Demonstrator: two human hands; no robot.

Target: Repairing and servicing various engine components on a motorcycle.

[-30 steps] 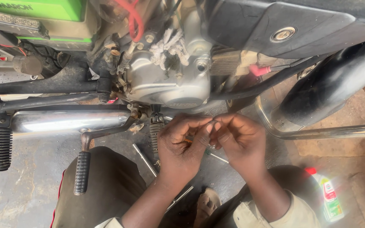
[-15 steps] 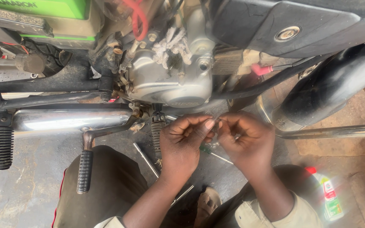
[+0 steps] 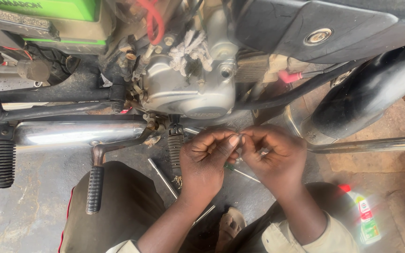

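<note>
Lying on the ground at the lower right is a small plastic bottle [image 3: 365, 218] with a red cap and a green and white label; what it holds cannot be made out through the glare. Close under the motorcycle engine [image 3: 188, 89], the left hand [image 3: 207, 161] and the right hand [image 3: 273, 157] are brought together, fingertips meeting just below the casing. Both are curled nearly shut, thumb against forefinger, pinching some small part [image 3: 238, 149] between them, too tiny and hidden to name. A thin screwdriver [image 3: 240, 172] with a green handle lies on the concrete just under the hands, and a loose metal rod [image 3: 162, 177] lies beside the left wrist. The chrome exhaust pipe [image 3: 71, 132] runs off to the left.
</note>
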